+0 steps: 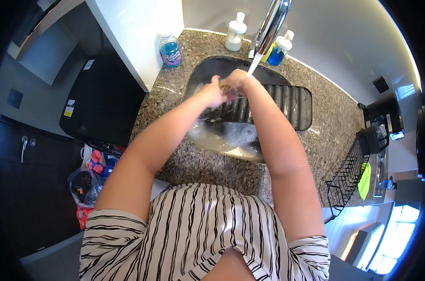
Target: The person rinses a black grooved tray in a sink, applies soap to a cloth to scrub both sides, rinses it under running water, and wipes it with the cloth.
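Over the sink [230, 140], my left hand [212, 95] and my right hand [237, 80] meet close together, blurred by motion. Between them is a small, brownish wet thing [224, 86], too blurred to name; which hand grips it is unclear. A chrome faucet [274, 28] pours a stream of water [255, 64] onto my right hand near the wrist. Beneath my hands and right forearm, a dark ribbed drain tray [298, 107] spans the basin and overlaps its right rim. Water and some suds lie in the basin in front of the tray.
Behind the sink stand a white-topped pump bottle [235, 35] and a pump bottle of blue liquid [279, 49]. A Welch's bottle with blue liquid [170, 52] is at the back left. A black wire dish rack [346, 175] and a bright yellow-green cloth [364, 181] are at right on the granite counter [324, 140].
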A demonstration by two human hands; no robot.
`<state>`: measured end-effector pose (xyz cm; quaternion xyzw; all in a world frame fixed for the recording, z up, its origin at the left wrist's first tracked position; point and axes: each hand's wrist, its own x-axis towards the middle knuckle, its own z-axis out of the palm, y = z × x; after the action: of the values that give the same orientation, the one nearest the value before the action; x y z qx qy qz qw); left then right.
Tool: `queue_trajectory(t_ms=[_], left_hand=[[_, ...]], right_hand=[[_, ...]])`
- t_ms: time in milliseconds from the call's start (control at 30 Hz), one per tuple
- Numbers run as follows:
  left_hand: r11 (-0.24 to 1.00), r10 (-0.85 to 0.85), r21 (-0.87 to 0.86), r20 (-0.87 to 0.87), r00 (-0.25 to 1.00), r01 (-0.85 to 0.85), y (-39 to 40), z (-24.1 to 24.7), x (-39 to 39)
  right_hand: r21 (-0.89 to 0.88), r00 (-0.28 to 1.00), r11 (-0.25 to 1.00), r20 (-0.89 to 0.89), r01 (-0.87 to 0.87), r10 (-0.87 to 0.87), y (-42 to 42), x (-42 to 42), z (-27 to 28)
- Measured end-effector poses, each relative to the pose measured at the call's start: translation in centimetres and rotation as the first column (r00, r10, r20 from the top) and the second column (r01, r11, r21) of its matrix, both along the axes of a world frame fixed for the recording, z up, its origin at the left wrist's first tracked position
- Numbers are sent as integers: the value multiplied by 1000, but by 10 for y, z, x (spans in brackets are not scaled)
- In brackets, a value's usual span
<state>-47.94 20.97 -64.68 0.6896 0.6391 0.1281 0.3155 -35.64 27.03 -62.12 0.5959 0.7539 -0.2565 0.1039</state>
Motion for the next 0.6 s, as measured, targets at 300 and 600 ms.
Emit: queue_trajectory(t_ms=[300, 600], left_hand=[[769, 430, -633, 620, 656, 93, 31, -38, -15], [925, -302, 192, -152, 941, 328, 26, -16, 11]], right_hand=[[-576, 686, 816, -616, -58, -387, -22, 10, 64], [-369, 703, 927, -640, 73, -310, -36, 7, 98]])
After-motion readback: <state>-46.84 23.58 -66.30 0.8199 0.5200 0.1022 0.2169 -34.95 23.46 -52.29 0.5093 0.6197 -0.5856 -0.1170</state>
